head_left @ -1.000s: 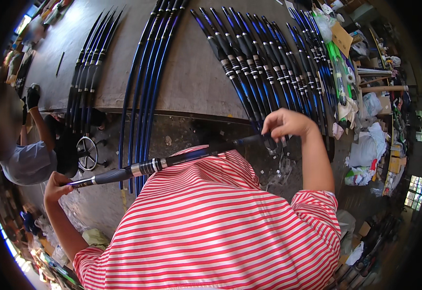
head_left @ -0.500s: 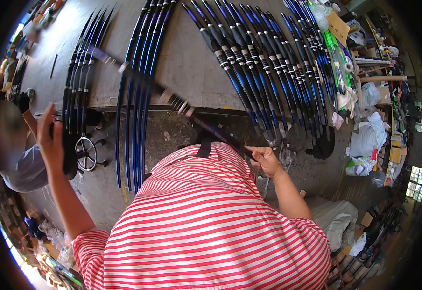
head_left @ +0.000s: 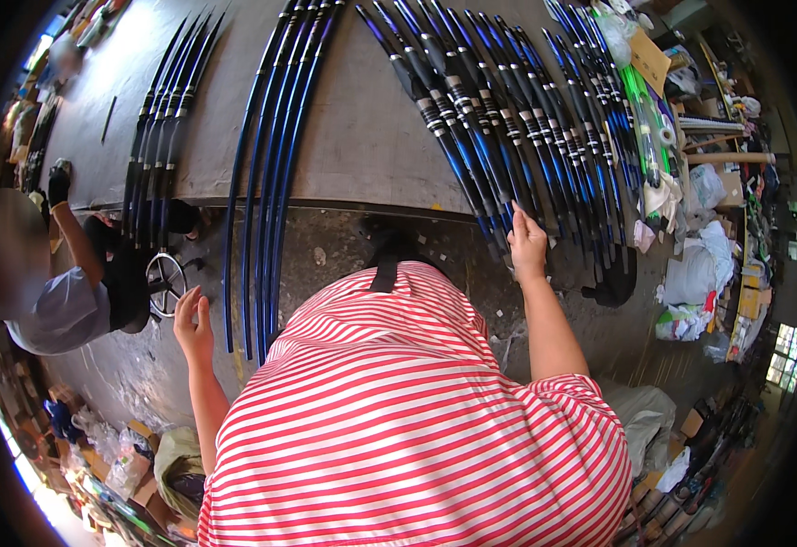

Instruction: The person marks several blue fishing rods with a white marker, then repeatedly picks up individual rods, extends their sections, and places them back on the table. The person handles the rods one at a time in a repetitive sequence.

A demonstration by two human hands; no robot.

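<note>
My right hand (head_left: 528,246) is closed at the lower end of a fishing rod (head_left: 488,155) in the bundle on the table's right side. The fingers partly cover that end. These rods are black with blue sections and silver rings, lying slantwise side by side with their ends past the near table edge. My left hand (head_left: 195,330) hovers low on the left, fingers apart, holding nothing. Nearest to it are long blue-black rod sections (head_left: 262,210), which also overhang the edge.
Farther left on the grey table (head_left: 344,137) lies another group of thin dark rods (head_left: 157,146). A co-worker (head_left: 61,305) sits at the left, beside a wheel-shaped metal ring (head_left: 167,284). Plastic bags (head_left: 695,264) and boxes crowd the right side.
The rod that slanted across in front of me has swung right into the right-hand bundle. My right hand moved forward with it; my left hand dropped back toward my body.
</note>
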